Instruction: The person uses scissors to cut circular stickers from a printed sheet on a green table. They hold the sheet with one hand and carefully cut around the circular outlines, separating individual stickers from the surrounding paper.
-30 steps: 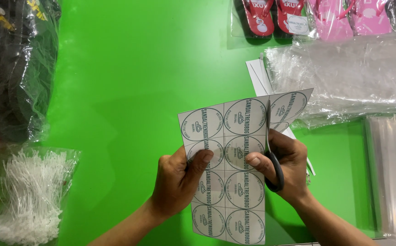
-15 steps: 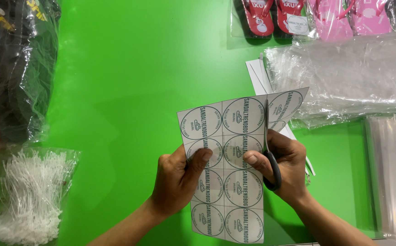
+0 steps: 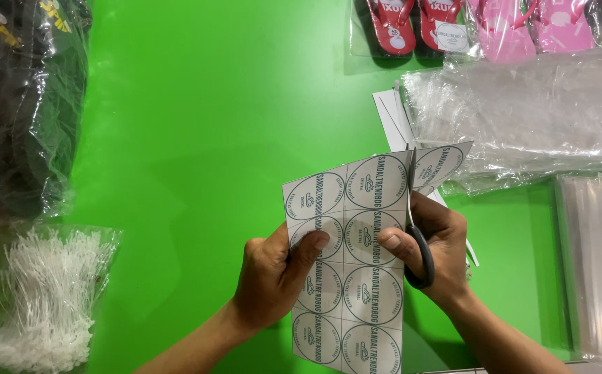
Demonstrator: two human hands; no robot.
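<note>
Green tabletop [image 3: 232, 104] ran under everything. At the far left lay dark footwear in a clear plastic bag [image 3: 17, 104], and nearer, a bag of white plastic tag fasteners [image 3: 38, 298].

At the near middle, the left hand [image 3: 273, 277] pinched the label sheet [image 3: 349, 277], thumb on its printed face and fingers curled behind, holding it up off the table. That sheet was white, gridded with round, dark-ringed labels.

The right hand [image 3: 432, 253] was closed through the black handles of the scissors [image 3: 415, 235], thumb pressed on the sheet's front. Their blades ran up along the line between the second and third columns. Compared with the views a second and half a second back, the blade tips had crept a little further toward the sheet's far edge, and the right-hand strip, with one label showing at its top, leaned away slightly more. Both grips had held the same. I judged the cut along that column nearly through, though whether the tips had cleared the far edge was hard to tell from this angle.

White paper offcuts [image 3: 391, 114] lay just beyond the sheet. Right of them sat a heap of clear plastic bags [image 3: 523, 111], and a flatter stack of clear sleeves [image 3: 595, 263] at the near right. Along the far right edge lay bagged red sandals [image 3: 412, 24] and pink sandals [image 3: 523, 24].
</note>
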